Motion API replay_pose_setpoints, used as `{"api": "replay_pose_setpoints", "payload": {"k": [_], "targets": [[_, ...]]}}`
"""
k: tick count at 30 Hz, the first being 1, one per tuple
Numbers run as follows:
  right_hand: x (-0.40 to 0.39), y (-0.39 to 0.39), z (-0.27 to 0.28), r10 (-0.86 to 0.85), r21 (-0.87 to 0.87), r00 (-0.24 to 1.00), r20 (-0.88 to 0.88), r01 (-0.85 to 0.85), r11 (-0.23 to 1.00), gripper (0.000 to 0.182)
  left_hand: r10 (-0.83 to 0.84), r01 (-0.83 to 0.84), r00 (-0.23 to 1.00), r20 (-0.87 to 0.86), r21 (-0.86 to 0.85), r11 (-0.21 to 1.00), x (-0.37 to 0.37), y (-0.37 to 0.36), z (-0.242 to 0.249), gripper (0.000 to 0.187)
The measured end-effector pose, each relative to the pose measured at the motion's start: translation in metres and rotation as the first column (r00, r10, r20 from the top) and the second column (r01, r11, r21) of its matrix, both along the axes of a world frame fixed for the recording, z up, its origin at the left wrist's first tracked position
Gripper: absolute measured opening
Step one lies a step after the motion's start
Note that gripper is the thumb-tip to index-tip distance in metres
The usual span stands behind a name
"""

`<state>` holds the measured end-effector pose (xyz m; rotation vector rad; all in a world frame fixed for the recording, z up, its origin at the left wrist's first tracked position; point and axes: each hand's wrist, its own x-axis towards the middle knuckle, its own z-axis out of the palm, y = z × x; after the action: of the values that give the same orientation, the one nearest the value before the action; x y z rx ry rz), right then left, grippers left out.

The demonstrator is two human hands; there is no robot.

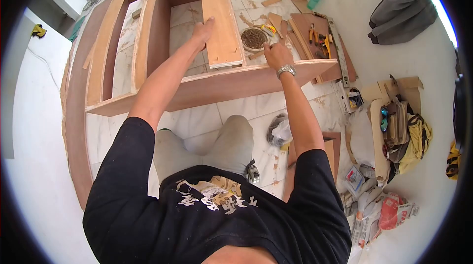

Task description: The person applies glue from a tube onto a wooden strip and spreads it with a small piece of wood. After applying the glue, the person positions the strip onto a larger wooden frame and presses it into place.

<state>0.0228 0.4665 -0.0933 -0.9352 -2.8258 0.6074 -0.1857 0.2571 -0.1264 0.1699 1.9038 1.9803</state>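
Note:
My left hand (pixel 202 34) grips the left edge of a plywood board (pixel 220 22), with the thumb lying on its face. This board belongs to an open plywood cabinet frame (pixel 143 32) resting on the floor. Small nails seem to stick up near the board's close end. My right hand (pixel 279 56) is closed just above the front plywood panel (pixel 221 84), to the right of the board. Whatever its fingers hold, if anything, is hidden. Beyond that hand sits a round container (pixel 253 40) of small dark pieces, probably nails.
Pliers (pixel 313 34) and other hand tools lie on plywood offcuts at right, beside a long metal level (pixel 337 42). A green bottle (pixel 314 0) stands farther back. Bags and cloths (pixel 401 136) line the right wall. A tape measure (pixel 253 173) hangs at my waist.

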Motion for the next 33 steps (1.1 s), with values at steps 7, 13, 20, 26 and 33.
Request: {"api": "replay_pose_setpoints", "payload": {"k": [7,13,20,26,33], "targets": [[0.001,-0.001,0.001,-0.003,0.007,1.000,-0.003,0.003,1.000,0.053,0.030,-0.030,1.000,-0.001,0.001,1.000,-0.004,0.002,-0.023,0.055],[0.000,-0.002,0.000,-0.012,0.015,1.000,-0.002,0.012,1.000,0.053,0.023,-0.022,1.000,-0.012,0.073,0.997,0.003,0.002,-0.015,0.053],[-0.001,-0.002,0.000,-0.010,0.021,1.000,0.017,0.010,1.000,0.055,0.030,-0.030,0.999,0.014,0.038,0.999,0.004,0.003,-0.013,0.051],[-0.002,-0.003,-0.002,-0.009,0.036,0.999,0.041,0.007,0.999,0.057,0.032,-0.038,0.997,0.064,0.090,0.995,0.000,0.004,-0.019,0.047],[-0.005,-0.003,0.001,-0.002,0.045,0.998,0.068,-0.001,0.999,0.060,-0.005,-0.020,0.995,0.103,0.238,0.971,0.001,0.004,-0.020,0.044]]}}
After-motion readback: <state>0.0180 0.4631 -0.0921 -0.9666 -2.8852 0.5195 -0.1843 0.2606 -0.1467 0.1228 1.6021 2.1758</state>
